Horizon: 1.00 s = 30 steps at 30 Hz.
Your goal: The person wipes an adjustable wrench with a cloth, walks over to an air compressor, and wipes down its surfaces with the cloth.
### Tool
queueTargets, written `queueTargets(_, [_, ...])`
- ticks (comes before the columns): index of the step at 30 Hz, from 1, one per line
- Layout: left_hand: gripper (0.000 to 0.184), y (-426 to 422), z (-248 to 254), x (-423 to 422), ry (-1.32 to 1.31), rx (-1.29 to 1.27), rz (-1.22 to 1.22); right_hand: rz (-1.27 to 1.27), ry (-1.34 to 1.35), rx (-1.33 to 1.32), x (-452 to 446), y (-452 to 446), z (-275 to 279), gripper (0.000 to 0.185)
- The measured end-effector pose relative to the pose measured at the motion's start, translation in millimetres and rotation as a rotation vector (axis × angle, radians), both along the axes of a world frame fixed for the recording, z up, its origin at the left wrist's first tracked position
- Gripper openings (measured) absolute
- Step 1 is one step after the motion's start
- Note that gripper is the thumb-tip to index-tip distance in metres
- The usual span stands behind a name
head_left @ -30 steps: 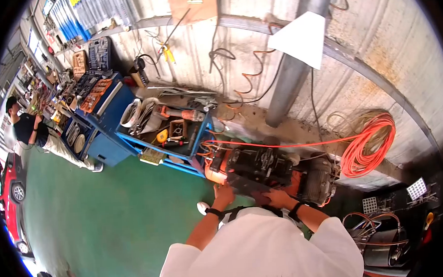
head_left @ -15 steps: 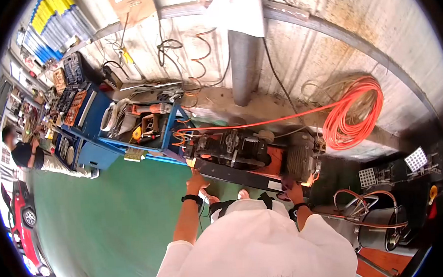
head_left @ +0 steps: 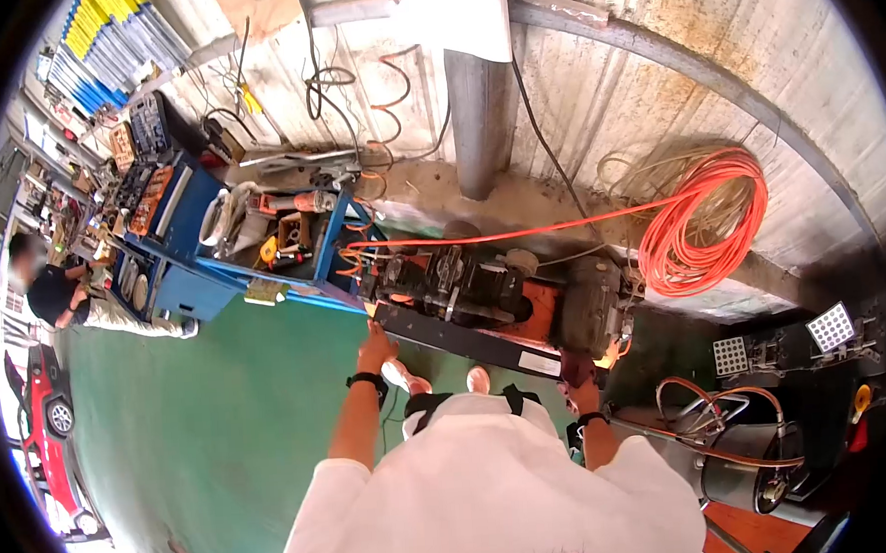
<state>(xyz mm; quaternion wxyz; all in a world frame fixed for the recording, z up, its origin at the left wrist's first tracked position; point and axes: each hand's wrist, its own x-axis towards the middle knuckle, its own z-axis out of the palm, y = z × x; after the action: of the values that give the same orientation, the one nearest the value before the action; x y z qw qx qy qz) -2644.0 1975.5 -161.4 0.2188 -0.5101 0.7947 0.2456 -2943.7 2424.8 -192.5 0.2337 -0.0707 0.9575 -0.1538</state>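
A compressor with a dark pump (head_left: 453,281) and a ribbed motor (head_left: 587,304) stands in front of me. Along its near side runs a long black guard (head_left: 456,339) with a white label near the right end. My left hand (head_left: 375,350) is at the guard's left end, its fingers closed at the corner and partly hidden. At the right end, below the motor, my right hand (head_left: 586,389) is closed on a dark reddish rag (head_left: 574,367). How firmly either hand bears on the guard, I cannot tell.
An orange hose coil (head_left: 696,233) hangs on the wall, its line running to the compressor. Left stands a blue tool cart (head_left: 308,284) with tools; beyond it a person (head_left: 53,297) works. A metal tank (head_left: 749,471) with hoses is at right. A red car (head_left: 45,418) is far left.
The view has shifted slightly, moving the compressor and both hands a little left and up in the picture. Both hands keep to the guard's two ends. More of the rag shows below my right hand.
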Motion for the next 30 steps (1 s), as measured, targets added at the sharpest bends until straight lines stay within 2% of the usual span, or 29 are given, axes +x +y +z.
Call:
queueTargets(2, [0.093, -19, 21, -4, 0.015, -0.002, -0.065, 0.097, -0.061, -0.066, -13, -12, -21, 0.07])
queueTargets(3, [0.09, -18, 28, -2, -0.017, 0.033, -0.08, 0.15, -0.176, -0.067, -16, -15, -32, 0.064])
queueTargets(4, [0.089, -13, 33, -3, -0.044, 0.074, -0.089, 0.139, -0.175, -0.07, -14, -24, -25, 0.064])
queueTargets(6, [0.087, -3, 51, -7, -0.1, 0.045, -0.103, 0.329, -0.115, -0.064, 3, -52, 11, 0.055])
queueTargets(8, [0.087, -2, 51, -5, -0.03, 0.038, -0.041, 0.401, -0.091, -0.067, 7, -56, 18, 0.06])
queueTargets(11, [0.082, -25, -1, 0, 0.042, 0.15, -0.035, 0.358, -0.156, 0.037, 5, -66, 59, 0.061])
queueTargets(12, [0.073, -13, 0, 3, 0.225, 0.028, -0.072, 0.327, -0.204, 0.09, -5, -53, 53, 0.065])
queueTargets(14, [0.071, 25, 76, -17, 0.394, 0.249, 0.09, 0.166, -0.329, 0.186, -34, -17, 27, 0.062])
queueTargets(15, [0.071, 33, 80, -16, 0.39, 0.258, 0.098, 0.17, -0.333, 0.197, -34, 1, 16, 0.062])
queueTargets(17, [0.068, 40, 80, -20, 0.369, 0.444, -0.048, 0.122, -0.128, 0.107, -38, 23, 2, 0.055])
queueTargets(18, [0.068, 45, 79, -23, 0.372, 0.449, -0.04, 0.13, -0.127, 0.114, -43, 21, 1, 0.055])
queueTargets(20, [0.073, 62, 80, -24, 0.559, 0.695, -0.092, 0.389, -0.29, 0.091, -36, -8, 20, 0.055])
queueTargets(21, [0.073, 72, 87, -29, 0.546, 0.7, -0.082, 0.406, -0.468, 0.015, -31, -29, 26, 0.055])
queueTargets(22, [0.08, 85, 97, -38, 0.569, 0.65, -0.185, 0.418, -0.647, -0.062, -25, -54, 33, 0.056])
queueTargets(24, [0.101, 101, 114, -56, 0.624, 0.554, -0.333, 0.781, -0.421, -0.363, 1, -104, 96, 0.051])
queueTargets(25, [0.111, 109, 123, -61, 0.647, 0.517, -0.373, 0.906, -0.463, -0.424, 9, -129, 128, 0.049])
queueTargets(26, [0.118, 109, 159, -72, 0.56, 0.645, -0.295, 1.024, -0.512, -0.491, 16, -154, 159, 0.046])
queueTargets(27, [0.117, 98, 146, -68, 0.622, 0.807, -0.156, 1.075, -0.543, -0.502, 26, -173, 193, 0.042])
queueTargets(29, [0.118, 74, 116, -49, 0.671, 0.957, -0.021, 1.175, -0.498, -0.562, 38, -209, 252, 0.039])
queueTargets(30, [0.11, 63, 107, -37, 0.843, 1.078, 0.049, 1.227, -0.432, -0.597, 42, -223, 270, 0.041])
